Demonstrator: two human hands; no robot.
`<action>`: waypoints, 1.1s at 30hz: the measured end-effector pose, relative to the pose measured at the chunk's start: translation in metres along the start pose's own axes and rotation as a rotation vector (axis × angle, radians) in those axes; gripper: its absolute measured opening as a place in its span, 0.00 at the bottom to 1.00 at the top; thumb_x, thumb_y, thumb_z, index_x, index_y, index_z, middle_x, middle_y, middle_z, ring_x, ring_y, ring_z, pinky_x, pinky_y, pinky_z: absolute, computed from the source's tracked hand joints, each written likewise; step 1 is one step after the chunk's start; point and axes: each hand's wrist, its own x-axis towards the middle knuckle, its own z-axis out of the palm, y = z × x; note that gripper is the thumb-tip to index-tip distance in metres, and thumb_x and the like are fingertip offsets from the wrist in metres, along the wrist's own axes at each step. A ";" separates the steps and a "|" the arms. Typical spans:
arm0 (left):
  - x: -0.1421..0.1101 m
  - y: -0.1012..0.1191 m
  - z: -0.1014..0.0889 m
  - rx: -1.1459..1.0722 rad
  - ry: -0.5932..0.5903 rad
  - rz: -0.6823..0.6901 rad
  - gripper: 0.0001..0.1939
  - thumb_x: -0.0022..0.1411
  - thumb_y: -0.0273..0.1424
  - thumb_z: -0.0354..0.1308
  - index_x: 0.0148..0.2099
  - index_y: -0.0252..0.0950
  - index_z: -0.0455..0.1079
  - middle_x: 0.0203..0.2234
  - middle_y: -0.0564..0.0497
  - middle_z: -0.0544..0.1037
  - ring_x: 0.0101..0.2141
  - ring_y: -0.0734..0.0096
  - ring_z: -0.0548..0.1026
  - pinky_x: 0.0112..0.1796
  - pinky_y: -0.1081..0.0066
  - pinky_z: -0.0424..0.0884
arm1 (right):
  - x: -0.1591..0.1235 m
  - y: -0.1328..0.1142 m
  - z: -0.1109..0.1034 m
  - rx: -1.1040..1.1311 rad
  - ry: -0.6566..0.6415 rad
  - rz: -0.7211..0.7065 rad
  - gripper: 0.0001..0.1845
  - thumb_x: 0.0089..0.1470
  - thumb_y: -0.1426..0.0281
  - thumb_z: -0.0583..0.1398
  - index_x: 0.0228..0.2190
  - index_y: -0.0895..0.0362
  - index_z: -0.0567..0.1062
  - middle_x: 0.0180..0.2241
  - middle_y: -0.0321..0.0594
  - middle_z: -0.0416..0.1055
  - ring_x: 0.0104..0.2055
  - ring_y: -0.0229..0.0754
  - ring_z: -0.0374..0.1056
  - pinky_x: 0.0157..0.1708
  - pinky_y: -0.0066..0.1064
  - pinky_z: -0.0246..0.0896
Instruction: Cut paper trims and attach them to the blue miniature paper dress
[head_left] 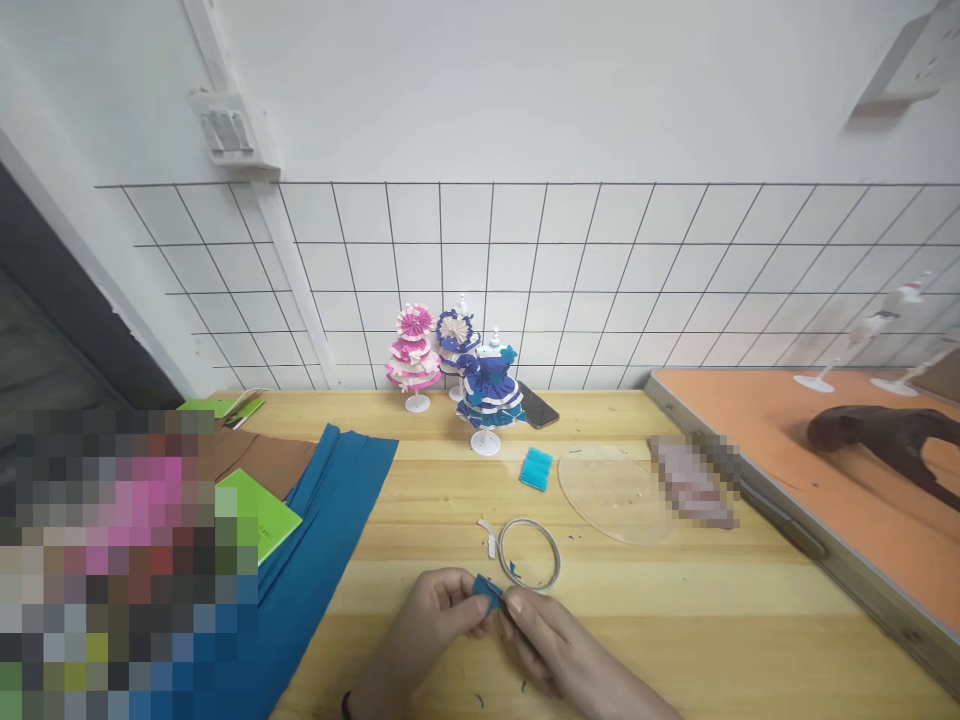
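Low in the head view, my left hand (435, 620) pinches a small piece of blue fabric (486, 586) between thumb and fingers. My right hand (551, 630) is closed around a slim dark tool (510, 615), whose tip meets the fabric's right side. Whether it is small scissors or tweezers I cannot make out. Just beyond my hands lies a pale ring (557, 548), with a blue scrap (514, 570) inside its near edge. A short white strip (491, 543) rests to the left of the ring. Tiny dark snippets are scattered on the wood nearby.
Several miniature dress forms stand at the back, one in a blue dress (491, 385), with a phone (540, 405) behind. A turquoise bundle (536, 469) and a clear round sheet (615, 490) lie ahead. Blue cloth (337, 500) covers the left; an orange-topped surface (742, 410) borders the right.
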 end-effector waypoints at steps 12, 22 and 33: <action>-0.001 0.002 0.000 -0.003 0.029 0.003 0.13 0.50 0.37 0.58 0.24 0.30 0.71 0.19 0.49 0.74 0.22 0.73 0.68 0.28 0.72 0.64 | -0.001 -0.006 0.000 0.018 -0.025 -0.044 0.22 0.58 0.56 0.42 0.23 0.57 0.62 0.17 0.28 0.50 0.19 0.31 0.45 0.20 0.24 0.44; 0.001 0.000 -0.003 -0.071 0.064 -0.010 0.17 0.53 0.40 0.55 0.26 0.29 0.71 0.20 0.49 0.73 0.23 0.73 0.68 0.28 0.72 0.63 | 0.002 -0.001 -0.001 0.010 -0.017 -0.026 0.22 0.58 0.55 0.43 0.24 0.57 0.62 0.18 0.27 0.48 0.19 0.31 0.43 0.18 0.24 0.40; 0.002 -0.001 -0.002 0.028 0.040 0.026 0.13 0.46 0.37 0.62 0.25 0.30 0.70 0.18 0.50 0.74 0.21 0.76 0.67 0.26 0.74 0.63 | 0.003 0.003 -0.001 0.022 0.012 -0.016 0.22 0.57 0.55 0.43 0.24 0.57 0.61 0.19 0.28 0.49 0.19 0.31 0.43 0.18 0.24 0.40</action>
